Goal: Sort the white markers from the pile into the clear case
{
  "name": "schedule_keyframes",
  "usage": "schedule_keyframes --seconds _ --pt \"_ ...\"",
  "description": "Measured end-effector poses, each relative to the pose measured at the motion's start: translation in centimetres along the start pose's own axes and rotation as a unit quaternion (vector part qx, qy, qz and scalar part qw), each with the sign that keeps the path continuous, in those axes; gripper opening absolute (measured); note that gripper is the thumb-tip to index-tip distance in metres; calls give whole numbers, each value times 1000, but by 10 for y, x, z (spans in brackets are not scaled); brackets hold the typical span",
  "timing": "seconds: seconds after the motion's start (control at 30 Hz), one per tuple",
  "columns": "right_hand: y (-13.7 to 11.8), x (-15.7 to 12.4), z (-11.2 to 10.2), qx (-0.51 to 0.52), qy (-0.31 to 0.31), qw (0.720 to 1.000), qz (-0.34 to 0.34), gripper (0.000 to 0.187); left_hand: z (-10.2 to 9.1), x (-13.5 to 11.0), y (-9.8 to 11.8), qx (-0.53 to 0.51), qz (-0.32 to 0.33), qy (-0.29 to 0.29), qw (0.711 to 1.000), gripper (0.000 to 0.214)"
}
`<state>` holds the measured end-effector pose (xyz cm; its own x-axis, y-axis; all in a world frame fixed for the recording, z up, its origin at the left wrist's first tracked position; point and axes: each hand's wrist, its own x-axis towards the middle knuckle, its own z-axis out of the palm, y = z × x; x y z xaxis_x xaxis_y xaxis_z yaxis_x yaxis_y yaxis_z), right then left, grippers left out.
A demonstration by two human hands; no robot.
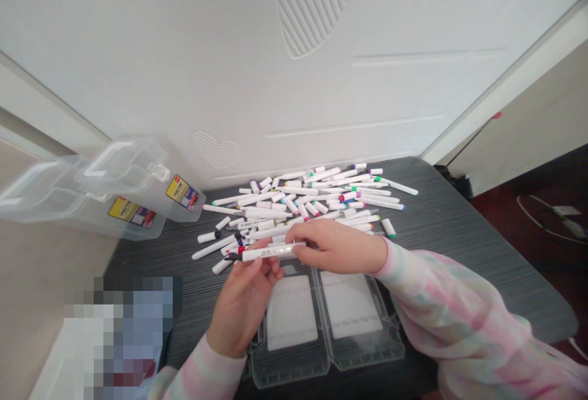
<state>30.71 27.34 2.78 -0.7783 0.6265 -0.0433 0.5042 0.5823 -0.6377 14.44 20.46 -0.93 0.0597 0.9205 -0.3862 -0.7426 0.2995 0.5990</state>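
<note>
White-barrelled marker with a black left end [269, 253] lies nearly level between the thumb and fingers of the left hand [248, 296], while the right hand [337, 245] pinches its right end. Small dark print runs along the barrel. Loose white markers with coloured ends [301, 192] are heaped just beyond. Nearer, the hands partly cover an open clear plastic case [294, 372]; translucent handled boxes [158, 198] stand left on the dark grained table [482, 253].
</note>
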Motion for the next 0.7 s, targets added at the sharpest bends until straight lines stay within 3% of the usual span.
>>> schedule_keyframes --seconds 0.7 --pt "0 1 -1 10 -3 1000 -1 17 -1 1 0 -1 -2 -8 1000 21"
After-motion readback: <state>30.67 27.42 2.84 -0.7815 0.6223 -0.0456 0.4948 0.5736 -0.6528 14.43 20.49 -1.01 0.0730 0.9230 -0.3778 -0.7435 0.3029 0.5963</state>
